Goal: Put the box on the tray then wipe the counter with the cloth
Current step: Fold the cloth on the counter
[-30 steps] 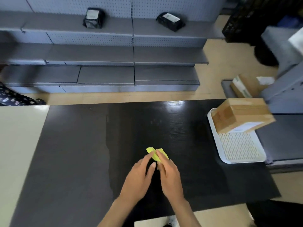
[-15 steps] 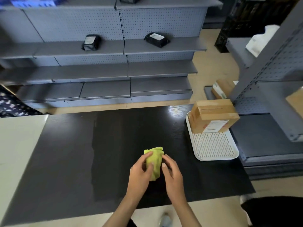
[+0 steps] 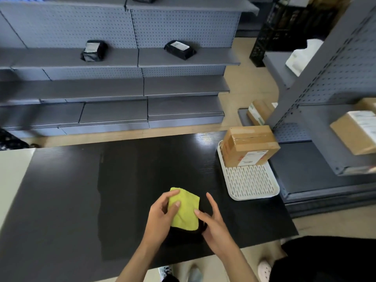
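A brown cardboard box [image 3: 249, 146] with a white label rests on the far end of the white slotted tray [image 3: 250, 184] at the right side of the black counter [image 3: 67, 200]. A yellow-green cloth [image 3: 186, 208] is spread partly open between my hands, just above the counter's near middle. My left hand [image 3: 160, 214] grips its left edge with thumb and fingers. My right hand [image 3: 213, 218] touches the cloth's right side with its thumb, its fingers spread.
Grey shelving [image 3: 114, 86] runs behind the counter with two black parcels [image 3: 93, 50] on it. A second grey shelf unit [image 3: 325, 119] with cardboard boxes [image 3: 356, 131] stands just right of the tray. A cream surface [image 3: 12, 176] adjoins the counter's left side.
The cloth has gone from a small folded wad to a wider open sheet between my hands. The view has tilted up and back.
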`<state>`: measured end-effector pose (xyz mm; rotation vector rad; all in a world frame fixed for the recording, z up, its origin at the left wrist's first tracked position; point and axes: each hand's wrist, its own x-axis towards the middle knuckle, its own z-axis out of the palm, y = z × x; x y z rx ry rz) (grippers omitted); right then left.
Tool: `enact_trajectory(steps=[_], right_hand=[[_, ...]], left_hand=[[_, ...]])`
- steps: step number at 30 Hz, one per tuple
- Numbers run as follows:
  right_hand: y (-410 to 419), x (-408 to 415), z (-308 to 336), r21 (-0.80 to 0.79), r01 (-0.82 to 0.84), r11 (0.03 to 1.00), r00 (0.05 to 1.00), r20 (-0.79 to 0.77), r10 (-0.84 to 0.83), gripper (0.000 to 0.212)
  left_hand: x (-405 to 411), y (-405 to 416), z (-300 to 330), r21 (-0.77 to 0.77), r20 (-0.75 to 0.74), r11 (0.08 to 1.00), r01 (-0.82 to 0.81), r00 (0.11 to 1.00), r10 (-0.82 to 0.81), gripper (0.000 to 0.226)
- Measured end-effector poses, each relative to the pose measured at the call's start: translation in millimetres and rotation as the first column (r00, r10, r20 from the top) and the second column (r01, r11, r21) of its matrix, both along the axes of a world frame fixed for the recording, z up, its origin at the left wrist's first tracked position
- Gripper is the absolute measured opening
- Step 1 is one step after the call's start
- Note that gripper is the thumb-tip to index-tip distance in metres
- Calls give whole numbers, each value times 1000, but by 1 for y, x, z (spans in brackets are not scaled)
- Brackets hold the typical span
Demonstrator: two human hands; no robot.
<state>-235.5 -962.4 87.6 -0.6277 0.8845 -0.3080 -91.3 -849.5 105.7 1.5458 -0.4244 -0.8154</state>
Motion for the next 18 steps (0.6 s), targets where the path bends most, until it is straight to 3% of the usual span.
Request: enact_trajectory(steps=[2, 4, 9, 12, 18], right_hand=[[-5, -2, -2, 38, -24, 999, 1000, 12, 23, 80], [-8, -3, -2, -24, -36, 999, 999, -20, 35, 76], [-17, -6, -6, -380, 11, 925, 975, -200, -93, 46], [-33, -11, -4, -552, -66, 831, 947, -297, -122, 32], [-81, -31, -14, -591, -131, 796, 914, -383, -133, 28]], left_hand=[[4, -9, -6, 6, -21, 1000, 13, 1000, -12, 27], [6, -19, -14, 4, -19, 1000, 27, 999, -27, 27], [2, -43, -34, 48, 21, 997, 53, 998, -54, 25], [1, -58, -43, 95, 34, 991, 99, 994, -102, 19], [-8, -96, -55, 135, -69, 970, 202, 978, -195, 37]])
